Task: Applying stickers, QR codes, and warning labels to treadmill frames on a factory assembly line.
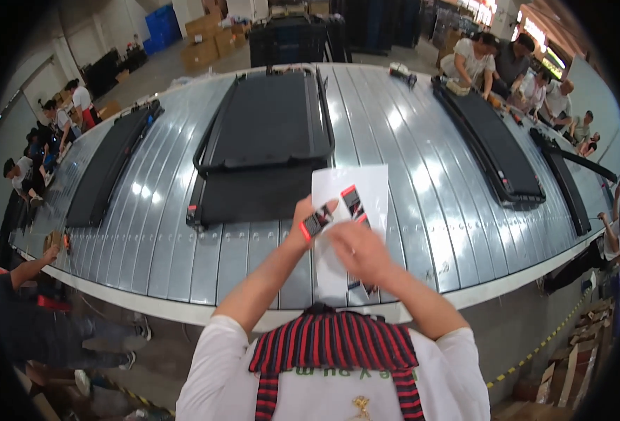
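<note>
Metal-slatted table (pixel 369 126), silvery and glossy, fans out wide across the work hall. White sheet (pixel 327 270) is over its near edge, right before my chest; cannot tell whether it lies flat. Black-and-red label (pixel 315 223) sits at the sheet's left edge, pinched in my left hand (pixel 303 214). My right hand (pixel 360 249) is over the sheet's middle, blurred, fingers toward the label; cannot tell whether they pinch anything or touch it. Another label (pixel 352 201), also black and red, shows on the sheet's upper part.

Outward: beyond the sheet and left, a broad black machine (pixel 268 119) with a raised frame. Farther left of the sheet, a long black deck (pixel 115 165); right of it, well apart, a second long deck (pixel 490 144). Co-workers (pixel 470 62) bend over the far right of the table from the sheet. Stacked cardboard boxes (pixel 204 35) stand far behind it, leftward.
</note>
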`<state>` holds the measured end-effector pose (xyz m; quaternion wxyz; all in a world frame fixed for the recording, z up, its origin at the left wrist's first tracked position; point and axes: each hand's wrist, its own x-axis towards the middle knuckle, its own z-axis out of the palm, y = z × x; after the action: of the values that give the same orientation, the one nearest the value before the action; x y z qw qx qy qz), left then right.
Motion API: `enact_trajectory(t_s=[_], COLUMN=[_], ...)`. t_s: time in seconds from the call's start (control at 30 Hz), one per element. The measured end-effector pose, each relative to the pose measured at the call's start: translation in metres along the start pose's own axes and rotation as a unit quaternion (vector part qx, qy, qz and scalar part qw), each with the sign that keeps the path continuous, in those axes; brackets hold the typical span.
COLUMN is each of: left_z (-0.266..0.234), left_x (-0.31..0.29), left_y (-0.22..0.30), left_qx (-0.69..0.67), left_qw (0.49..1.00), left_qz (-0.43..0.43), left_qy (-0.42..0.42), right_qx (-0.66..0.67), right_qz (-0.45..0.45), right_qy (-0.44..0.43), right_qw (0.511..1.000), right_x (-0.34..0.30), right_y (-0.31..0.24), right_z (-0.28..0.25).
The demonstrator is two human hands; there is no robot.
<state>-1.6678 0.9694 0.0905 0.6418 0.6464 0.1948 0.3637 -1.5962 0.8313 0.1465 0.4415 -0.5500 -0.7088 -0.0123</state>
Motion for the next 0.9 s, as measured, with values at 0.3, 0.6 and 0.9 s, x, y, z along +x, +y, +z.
enact_trajectory(t_s=[0.3,0.6,0.9], left_z=[0.005,-0.006,-0.128], left_x=[-0.001,-0.007,-0.008], left_y=[-0.004,-0.011,0.037], left_qx=[-0.048,-0.041,0.205], left_qw=[0.993,0.996,0.952], left_qz=[-0.098,-0.034,-0.178], left_qy=[-0.047,-0.075,-0.140], right_qx=[-0.158,-0.216,0.096], right_qz=[-0.102,-0.140,0.149], right_qy=[-0.012,-0.124,-0.057], right_qw=[0.982,0.958,0.982], right_x=[0.024,0.030,0.003], right_y=[0.013,0.015,0.019], right_z=[-0.012,-0.001,-0.062])
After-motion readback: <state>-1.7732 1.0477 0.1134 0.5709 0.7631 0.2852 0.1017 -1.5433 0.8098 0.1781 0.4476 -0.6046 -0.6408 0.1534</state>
